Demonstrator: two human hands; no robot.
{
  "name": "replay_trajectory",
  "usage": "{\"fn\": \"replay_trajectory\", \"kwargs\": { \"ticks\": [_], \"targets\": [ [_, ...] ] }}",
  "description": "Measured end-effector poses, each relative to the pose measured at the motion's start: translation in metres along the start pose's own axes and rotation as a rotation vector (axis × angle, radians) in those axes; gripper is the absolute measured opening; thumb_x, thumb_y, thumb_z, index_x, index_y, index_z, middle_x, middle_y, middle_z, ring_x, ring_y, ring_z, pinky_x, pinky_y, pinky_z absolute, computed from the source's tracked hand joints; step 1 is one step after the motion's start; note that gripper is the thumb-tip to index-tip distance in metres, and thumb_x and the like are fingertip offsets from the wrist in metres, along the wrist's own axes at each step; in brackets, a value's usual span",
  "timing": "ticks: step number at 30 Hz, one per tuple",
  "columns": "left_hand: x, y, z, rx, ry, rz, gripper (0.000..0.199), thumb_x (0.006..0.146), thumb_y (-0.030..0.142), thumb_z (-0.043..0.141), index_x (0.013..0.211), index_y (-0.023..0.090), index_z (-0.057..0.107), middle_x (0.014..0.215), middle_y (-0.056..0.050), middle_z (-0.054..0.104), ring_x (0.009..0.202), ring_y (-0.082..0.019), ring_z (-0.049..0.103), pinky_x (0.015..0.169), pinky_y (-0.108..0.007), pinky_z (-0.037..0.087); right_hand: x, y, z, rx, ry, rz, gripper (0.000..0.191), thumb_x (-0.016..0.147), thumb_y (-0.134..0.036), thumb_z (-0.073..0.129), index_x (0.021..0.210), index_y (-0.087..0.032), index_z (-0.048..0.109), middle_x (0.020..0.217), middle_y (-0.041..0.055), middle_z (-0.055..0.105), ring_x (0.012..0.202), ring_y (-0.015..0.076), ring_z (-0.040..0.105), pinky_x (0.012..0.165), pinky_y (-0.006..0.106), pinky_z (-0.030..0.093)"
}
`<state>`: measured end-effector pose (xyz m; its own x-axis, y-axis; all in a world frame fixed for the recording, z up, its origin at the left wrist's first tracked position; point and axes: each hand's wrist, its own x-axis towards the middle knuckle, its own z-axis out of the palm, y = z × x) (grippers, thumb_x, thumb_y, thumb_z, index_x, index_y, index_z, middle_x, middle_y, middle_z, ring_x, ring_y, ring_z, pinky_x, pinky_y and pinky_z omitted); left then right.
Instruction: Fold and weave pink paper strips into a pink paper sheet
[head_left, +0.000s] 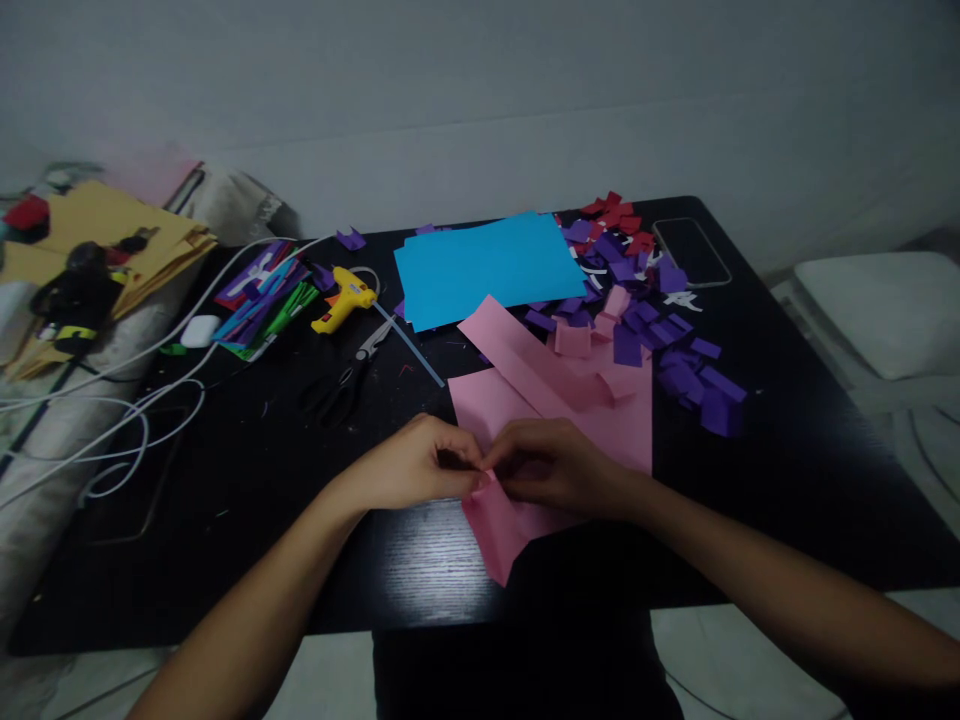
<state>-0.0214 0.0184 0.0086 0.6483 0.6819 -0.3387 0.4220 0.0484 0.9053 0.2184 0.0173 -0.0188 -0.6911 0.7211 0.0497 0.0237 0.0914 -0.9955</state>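
Observation:
A narrow piece of pink paper (495, 535) is pinched between the fingertips of both hands above the front of the table. My left hand (431, 462) grips its upper edge from the left, thumb below the fingers. Right beside it, my right hand (559, 465) closes on the same edge, and the two sets of fingertips almost meet. The paper's lower end hangs down, creased and pointed. Behind the hands lie a larger pink sheet (480, 400) and a folded pink strip (525, 360) resting across it. Small cut pink pieces (574, 340) sit on the sheet's far part.
Blue sheets (487, 270) lie at the back, beside scattered purple scraps (679, 375) and red scraps (615, 215). A yellow glue gun (345, 300) with a glue stick, scissors (349, 380) and white cables (142, 410) are to the left. A phone-shaped object (691, 252) is back right.

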Motion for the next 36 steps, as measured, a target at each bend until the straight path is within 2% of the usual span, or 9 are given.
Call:
{"fn": "replay_trajectory", "kwargs": {
  "ticks": [9, 13, 18, 25, 31, 36],
  "targets": [
    [0.0031, -0.0017, 0.0049, -0.054, 0.017, -0.003, 0.016, 0.088, 0.028, 0.067, 0.083, 0.014, 0.072, 0.070, 0.001, 0.064, 0.064, -0.011, 0.053, 0.057, -0.021, 0.038, 0.0025, 0.0037, -0.0016, -0.085, 0.040, -0.107, 0.016, 0.088, -0.016, 0.078, 0.102, -0.022, 0.081, 0.096, 0.0052, 0.073, 0.085, 0.0150, 0.072, 0.072, 0.025, 0.057],
    [0.0023, 0.0003, 0.0059, -0.046, 0.001, -0.004, 0.012, 0.086, 0.024, 0.066, 0.082, 0.014, 0.071, 0.068, 0.003, 0.062, 0.061, -0.010, 0.050, 0.057, -0.021, 0.037, 0.0021, 0.0087, -0.0015, -0.099, 0.036, -0.143, 0.016, 0.088, -0.020, 0.082, 0.104, -0.023, 0.081, 0.095, 0.0048, 0.072, 0.083, 0.0147, 0.071, 0.072, 0.025, 0.057],
    [0.0030, -0.0003, 0.0073, 0.004, 0.009, 0.030, 0.010, 0.085, 0.019, 0.064, 0.080, 0.013, 0.069, 0.067, 0.004, 0.060, 0.061, -0.009, 0.048, 0.057, -0.021, 0.035, 0.0020, 0.0074, -0.0014, -0.145, 0.031, -0.134, 0.017, 0.086, -0.019, 0.083, 0.102, -0.023, 0.081, 0.096, 0.0048, 0.072, 0.084, 0.0155, 0.071, 0.074, 0.026, 0.056],
    [0.0030, -0.0029, 0.0040, -0.010, 0.033, 0.021, 0.016, 0.090, 0.026, 0.067, 0.089, 0.013, 0.074, 0.074, 0.000, 0.069, 0.065, -0.011, 0.057, 0.060, -0.021, 0.041, 0.0030, 0.0020, -0.0030, -0.131, 0.044, -0.093, 0.016, 0.086, -0.008, 0.074, 0.097, -0.020, 0.079, 0.094, 0.0046, 0.070, 0.082, 0.0141, 0.071, 0.071, 0.023, 0.057],
    [0.0021, -0.0030, 0.0009, 0.053, 0.017, 0.043, 0.019, 0.090, 0.029, 0.068, 0.088, 0.013, 0.078, 0.072, 0.000, 0.071, 0.062, -0.011, 0.057, 0.059, -0.021, 0.041, 0.0028, 0.0025, -0.0010, -0.121, 0.029, -0.093, 0.013, 0.085, -0.013, 0.079, 0.097, -0.018, 0.077, 0.096, 0.0059, 0.071, 0.083, 0.0151, 0.071, 0.073, 0.025, 0.057],
    [0.0034, -0.0024, 0.0008, 0.047, 0.020, 0.054, 0.018, 0.090, 0.027, 0.069, 0.087, 0.013, 0.079, 0.070, 0.000, 0.071, 0.061, -0.011, 0.058, 0.058, -0.021, 0.042, 0.0028, 0.0003, -0.0003, -0.192, 0.005, -0.110, 0.011, 0.088, -0.012, 0.073, 0.098, -0.018, 0.074, 0.096, 0.0059, 0.072, 0.079, 0.0142, 0.070, 0.071, 0.025, 0.055]
  ]
}}
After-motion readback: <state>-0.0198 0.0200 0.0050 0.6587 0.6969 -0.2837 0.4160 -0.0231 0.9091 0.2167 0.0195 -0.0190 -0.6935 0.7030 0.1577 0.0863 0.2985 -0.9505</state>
